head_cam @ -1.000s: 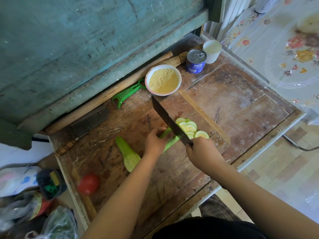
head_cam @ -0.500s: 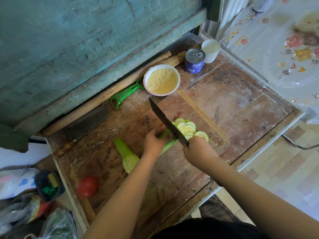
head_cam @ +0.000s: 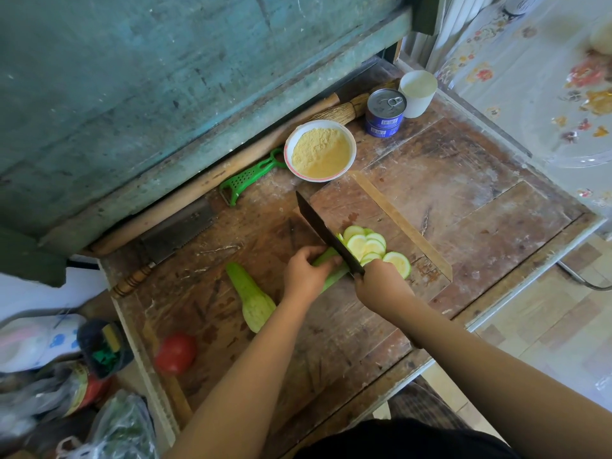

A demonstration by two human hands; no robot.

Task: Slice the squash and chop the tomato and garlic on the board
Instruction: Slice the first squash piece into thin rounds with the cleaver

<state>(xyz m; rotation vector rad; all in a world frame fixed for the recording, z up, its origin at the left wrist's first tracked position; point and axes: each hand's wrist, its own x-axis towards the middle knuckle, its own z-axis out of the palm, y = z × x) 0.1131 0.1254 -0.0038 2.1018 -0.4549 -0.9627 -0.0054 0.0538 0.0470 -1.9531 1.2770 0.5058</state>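
My left hand [head_cam: 306,274] grips a pale green squash piece [head_cam: 332,279] on the wooden cutting board [head_cam: 351,207], fingers curled over it. My right hand [head_cam: 381,288] holds the handle of a dark knife [head_cam: 323,231], whose blade lies across the squash just right of my left fingers. Several round squash slices [head_cam: 369,246] are piled right of the blade. A second, whole squash [head_cam: 253,299] lies left of my left arm. A red tomato [head_cam: 175,352] sits near the table's left front edge. No garlic is in view.
A bowl of yellow meal [head_cam: 320,150], a green peeler [head_cam: 246,180], a blue tin can [head_cam: 385,112] and a white cup [head_cam: 418,92] stand at the back of the worn wooden table [head_cam: 480,200]. A saw-toothed blade [head_cam: 175,236] lies at back left. Bags and jars crowd the lower left.
The knife has come down across the squash and shifted slightly left with my right hand. My left hand has stayed on the squash piece. The slice pile looks the same.
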